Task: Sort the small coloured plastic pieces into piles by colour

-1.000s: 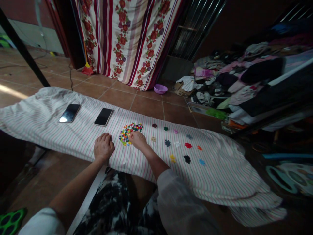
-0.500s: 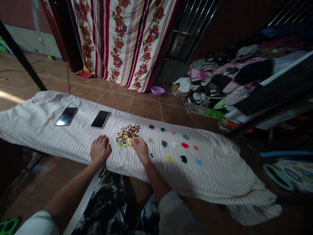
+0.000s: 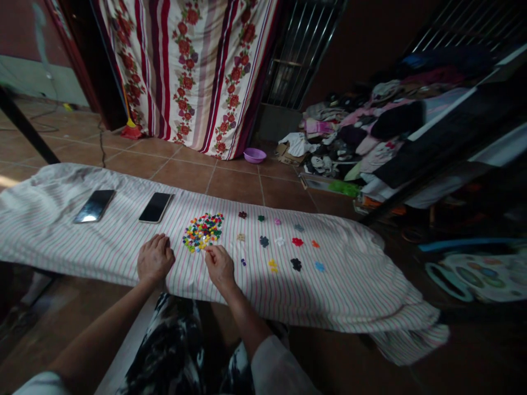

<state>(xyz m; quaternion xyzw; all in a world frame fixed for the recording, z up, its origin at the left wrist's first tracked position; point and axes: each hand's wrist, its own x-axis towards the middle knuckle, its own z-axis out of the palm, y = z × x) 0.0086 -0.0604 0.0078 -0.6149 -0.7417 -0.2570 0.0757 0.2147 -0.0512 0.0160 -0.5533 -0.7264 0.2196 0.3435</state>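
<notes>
A mixed pile of small colourful beads [image 3: 201, 231] lies on the striped cloth in front of me. My right hand [image 3: 220, 267] is at the lower right edge of that pile, thumb and fingertips pinched together; anything between them is too small to make out. My left hand [image 3: 155, 258] rests palm down on the cloth, left of the pile, its fingers loosely laid and slightly bent. To the right, beads sit sorted by colour in little groups, among them purple ones [image 3: 243, 262], yellow ones [image 3: 273, 265], black ones [image 3: 296, 264], red ones [image 3: 297, 241] and beige ones [image 3: 241, 237].
Two phones, one [image 3: 94, 206] farther left and another [image 3: 155, 207] nearer the pile, lie on the striped cloth [image 3: 346, 296]. Beyond, on the tiled floor, are a purple basin [image 3: 254, 156], a red broom [image 3: 131, 130] and a heap of clothes [image 3: 329, 131]. A floral curtain [image 3: 206, 71] hangs behind.
The view has shifted, so the cloth and beads appear farther left. My right hand has moved slightly toward me, down along the pile's edge, still pinched. The left hand stays resting.
</notes>
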